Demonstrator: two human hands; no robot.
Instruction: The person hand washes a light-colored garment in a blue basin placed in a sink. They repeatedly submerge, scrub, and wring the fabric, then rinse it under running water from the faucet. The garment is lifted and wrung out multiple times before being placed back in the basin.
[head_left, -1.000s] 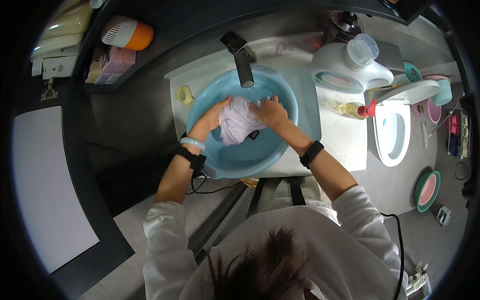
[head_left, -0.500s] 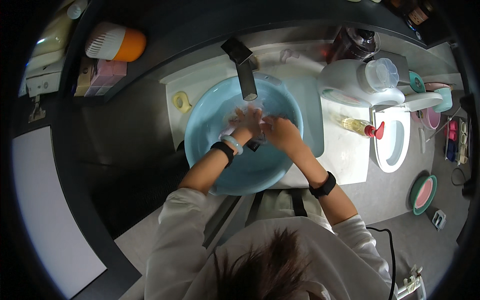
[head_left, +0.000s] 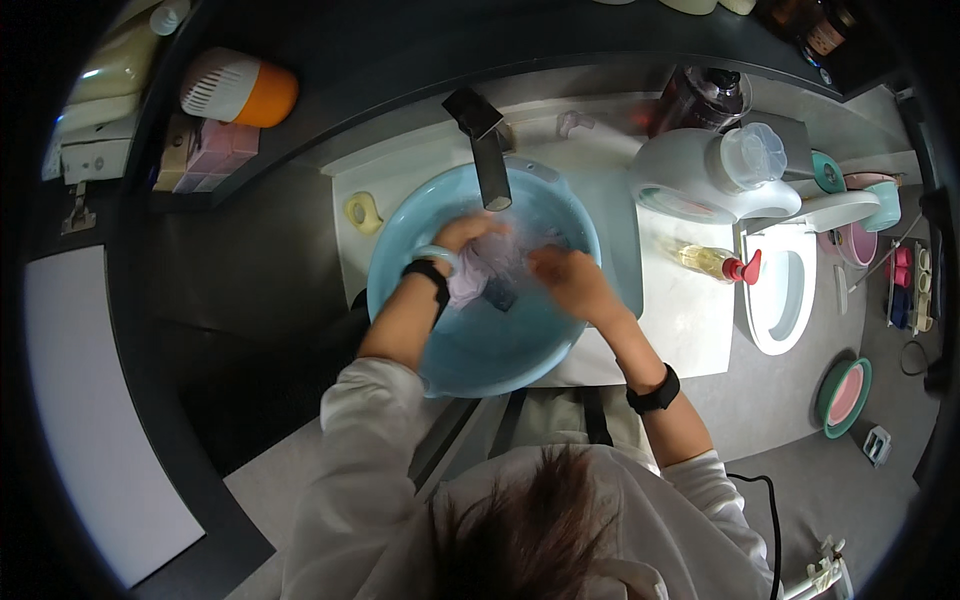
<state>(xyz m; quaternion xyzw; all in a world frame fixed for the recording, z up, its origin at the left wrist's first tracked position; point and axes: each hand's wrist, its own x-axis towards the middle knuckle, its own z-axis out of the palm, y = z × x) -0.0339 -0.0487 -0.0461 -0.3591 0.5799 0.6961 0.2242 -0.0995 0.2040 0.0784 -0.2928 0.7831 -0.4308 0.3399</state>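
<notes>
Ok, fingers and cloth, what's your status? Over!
Left fingers at lilac cloth; right fingers nearby; grips unclear. Cloth in blue basin. Dark faucet overhanging it.

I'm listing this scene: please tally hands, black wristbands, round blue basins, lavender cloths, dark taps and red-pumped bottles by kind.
Hands: 2
Black wristbands: 2
Round blue basin: 1
Lavender cloth: 1
Dark tap: 1
Red-pumped bottle: 1
Total: 8

The white countertop (head_left: 690,345) bore a light-blue basin (head_left: 392,255), set over the sink (head_left: 620,270). On its left lay 1 yellow ring-shaped piece (head_left: 352,214); on its right stood 2 containers: a big pale jug (head_left: 680,165) and a red-pump bottle (head_left: 703,260).
</notes>
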